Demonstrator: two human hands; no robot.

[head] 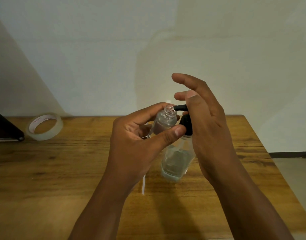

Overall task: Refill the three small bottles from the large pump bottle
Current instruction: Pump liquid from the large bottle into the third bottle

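Head view: left hand [140, 135] grip curled round small bottle [163, 122], uncapped, mouth under black pump [183, 108] spout. Right hand [206, 118] fingers relaxed over pump. Pump bottle [178, 160] upright mid-tabletop [62, 170]. Tape roll [44, 126] far left.

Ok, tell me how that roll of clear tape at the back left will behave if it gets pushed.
The tape roll lies flat on the wooden table, so it would probably slide, not roll. It looks light: mostly a hollow ring. Tipped onto its edge, it would likely roll away.

1 small bottle [163, 121], 1 pump bottle [179, 158], 1 tape roll [44, 126], 2 hands [140, 135]
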